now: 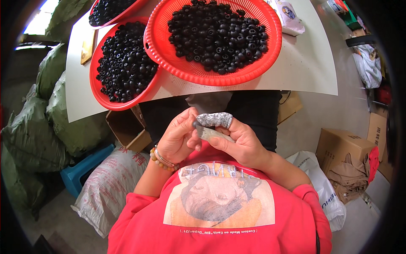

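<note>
From the head view, here we are, both hands together in front of the red shirt; the left hand (175, 134) has thumb and fingertip closed on a small dark piece (195, 124), only its edge showing past the fingers; the right hand (242, 143) has its fingers wrapped round a pale tool (216, 134), a grey knitted sleeve (215, 120) covering one finger; and the tool's dark tip meets the left fingertips, right beside that piece, though whether tip and piece actually touch I cannot tell!

The step in hand, by my reading, is close work on a single piece, trimming or scraping its edge; how far along that one is, the picture doesn't give away; the next move calls for a steady left pinch, a small controlled stroke from the right, and skin well out of the tip's path.

Up on the white surface (308, 70), what a crowd; the large red basket (211, 80) carries a broad heap of black pieces (218, 38), many with round openings; its rim overlaps the smaller red basket (96, 86) on the left, heaped with similar pieces; and a third red container (127, 13) sits behind, cut off by the upper edge.
</note>
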A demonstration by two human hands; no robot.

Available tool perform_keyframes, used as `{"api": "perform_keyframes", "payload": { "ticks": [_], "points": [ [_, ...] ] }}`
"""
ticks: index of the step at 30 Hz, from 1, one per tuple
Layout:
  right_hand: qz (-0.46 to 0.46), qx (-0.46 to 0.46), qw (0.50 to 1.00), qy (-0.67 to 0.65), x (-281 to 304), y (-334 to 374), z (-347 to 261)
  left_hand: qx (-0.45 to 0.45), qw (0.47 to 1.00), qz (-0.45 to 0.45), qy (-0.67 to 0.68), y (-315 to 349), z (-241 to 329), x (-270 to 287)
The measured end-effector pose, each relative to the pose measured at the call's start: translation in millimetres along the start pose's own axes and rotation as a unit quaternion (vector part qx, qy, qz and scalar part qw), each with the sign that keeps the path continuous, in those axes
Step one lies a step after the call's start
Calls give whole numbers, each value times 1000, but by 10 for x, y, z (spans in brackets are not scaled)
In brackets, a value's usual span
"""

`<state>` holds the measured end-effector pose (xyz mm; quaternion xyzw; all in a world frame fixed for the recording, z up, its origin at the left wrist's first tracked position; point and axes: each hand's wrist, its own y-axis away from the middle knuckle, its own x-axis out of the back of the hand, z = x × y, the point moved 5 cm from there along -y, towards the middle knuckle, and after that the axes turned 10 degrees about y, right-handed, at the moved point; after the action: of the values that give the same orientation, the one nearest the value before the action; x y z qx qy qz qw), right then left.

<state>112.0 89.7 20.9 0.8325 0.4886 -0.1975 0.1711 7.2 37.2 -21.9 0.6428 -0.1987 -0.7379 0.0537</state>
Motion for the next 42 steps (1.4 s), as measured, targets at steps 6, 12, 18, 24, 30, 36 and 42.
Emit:
{"api": "perform_keyframes", "payload": {
  "ticks": [6,12,18,24,30,36,42],
  "points": [
    [26,0,999,31,27,1,44,4,1000,13,2,-7,0,39],
    [6,-4,1000,0,46,-9,46,6,1000,22,-3,-14,-12,39],
    [81,-61,994,-39,164,-13,114,-3,999,20,-44,-46,-17,-4],
    [127,-84,987,-47,245,-6,197,-10,999,27,-31,-60,-25,1],
    [124,-34,992,-11,215,-80,222,10,999,6,-49,-75,-43,5],
    [148,-38,988,33,267,-102,268,7,998,-30,-60,-81,-37,5],
    [83,-68,993,-58,177,-36,119,-62,997,-16,-53,-66,11,-30]
  ]
}}
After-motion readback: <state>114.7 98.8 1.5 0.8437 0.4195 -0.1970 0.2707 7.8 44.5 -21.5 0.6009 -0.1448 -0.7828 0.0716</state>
